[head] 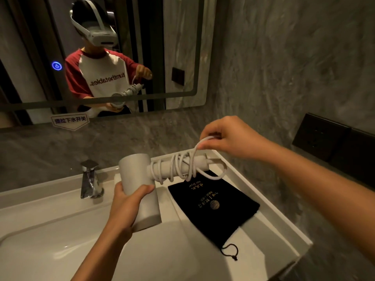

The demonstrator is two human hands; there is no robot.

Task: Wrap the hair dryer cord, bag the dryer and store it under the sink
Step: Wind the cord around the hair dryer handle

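My left hand (126,201) grips the barrel of a white hair dryer (140,185), held above the sink with its handle pointing right. The white cord (178,167) is coiled several times around the handle, and a loose loop hangs off its end. My right hand (227,136) pinches a bend of the cord just above the handle's end. A black drawstring bag (219,211) with gold print lies flat on the counter below the handle, its drawstring at the near end.
A white sink basin (60,240) fills the lower left, with a chrome faucet (90,179) behind it. The counter's right edge (284,216) meets a grey marble wall with dark wall sockets (322,136). A mirror (182,57) hangs above.
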